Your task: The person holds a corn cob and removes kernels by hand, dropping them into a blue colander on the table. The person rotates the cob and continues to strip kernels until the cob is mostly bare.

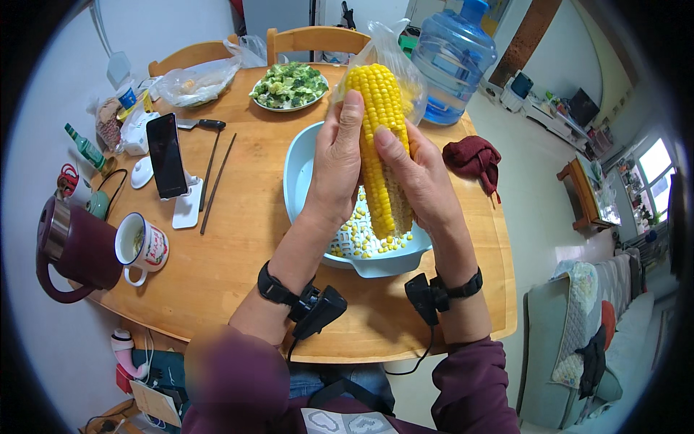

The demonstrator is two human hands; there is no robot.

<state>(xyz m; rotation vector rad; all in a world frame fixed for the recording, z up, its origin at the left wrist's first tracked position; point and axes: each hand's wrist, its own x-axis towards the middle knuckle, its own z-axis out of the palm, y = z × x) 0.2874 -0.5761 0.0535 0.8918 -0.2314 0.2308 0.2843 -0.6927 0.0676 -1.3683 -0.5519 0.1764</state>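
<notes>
Both of my hands hold an ear of yellow corn (379,108) above a light blue plastic drain basket (295,168). My left hand (339,152) grips its left side, thumb lying along the kernels. On the other side is my right hand (428,173), its thumb pressed on the kernels beside a stripped strip. Bare cob shows at the lower right of the ear, while rows of kernels remain on the rest. Loose corn kernels (364,247) lie scattered on the basket's slotted bottom. The hands and the ear hide part of the basket.
Beyond the basket stand a plate of chopped broccoli (290,87), a clear plastic bag (385,49) and a large water bottle (455,59). A dark red cloth (474,160) lies right. Leftward are chopsticks (217,187), a knife (209,124), a phone on a stand (166,157), a mug (142,247) and a kettle (76,244).
</notes>
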